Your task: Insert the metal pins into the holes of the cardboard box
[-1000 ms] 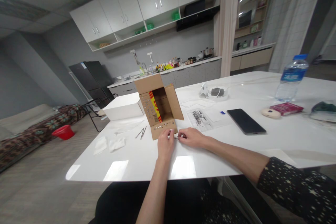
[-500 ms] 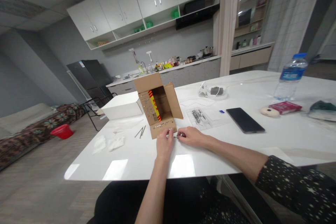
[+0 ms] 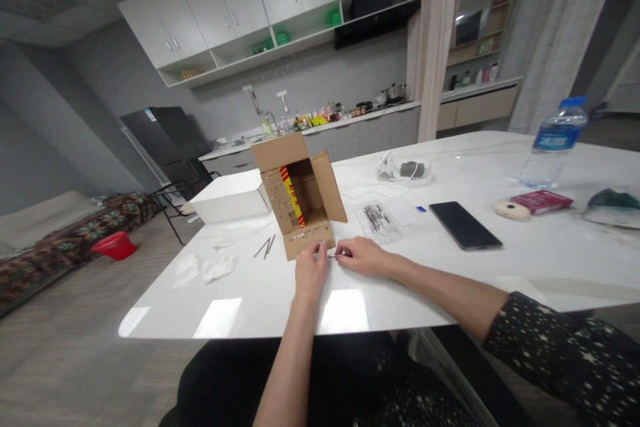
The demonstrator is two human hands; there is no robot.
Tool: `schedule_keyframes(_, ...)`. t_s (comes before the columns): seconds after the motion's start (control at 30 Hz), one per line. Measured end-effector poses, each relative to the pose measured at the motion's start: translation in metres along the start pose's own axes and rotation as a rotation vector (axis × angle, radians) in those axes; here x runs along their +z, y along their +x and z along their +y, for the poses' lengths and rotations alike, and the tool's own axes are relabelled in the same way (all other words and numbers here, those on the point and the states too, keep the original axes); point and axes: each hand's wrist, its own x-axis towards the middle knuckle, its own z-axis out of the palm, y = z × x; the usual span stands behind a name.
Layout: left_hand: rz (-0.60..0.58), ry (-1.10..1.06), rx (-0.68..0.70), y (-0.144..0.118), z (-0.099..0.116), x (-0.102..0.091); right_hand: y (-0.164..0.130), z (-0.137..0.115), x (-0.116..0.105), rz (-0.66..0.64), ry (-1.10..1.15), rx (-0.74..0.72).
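Both forearms reach forward over a glossy white table (image 3: pixel 380 300). The left hand (image 3: pixel 310 269) and right hand (image 3: pixel 363 256) meet fingertip to fingertip, pinching a thin metal pin (image 3: pixel 333 255) between them, just in front of an open brown cardboard box (image 3: pixel 300 197) whose front flap is studded with small silvery dots.

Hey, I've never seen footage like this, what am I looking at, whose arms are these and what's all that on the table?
There is no machine: a camera on a person's head looks down at their own two bare hands. The left hand and right hand meet at the front flap of an open cardboard box, pinching something thin and metallic, too small to identify. On the white table lie a phone, a water bottle, a white box and a clear bag of small metal parts. A kitchen is behind.
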Motion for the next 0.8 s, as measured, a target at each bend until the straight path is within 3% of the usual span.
schedule_keyframes(0.8,0.0,0.041,0.023,-0.0009,0.0034,-0.0015,0.0008,0.0018,0.0024,0.021,0.004,-0.009)
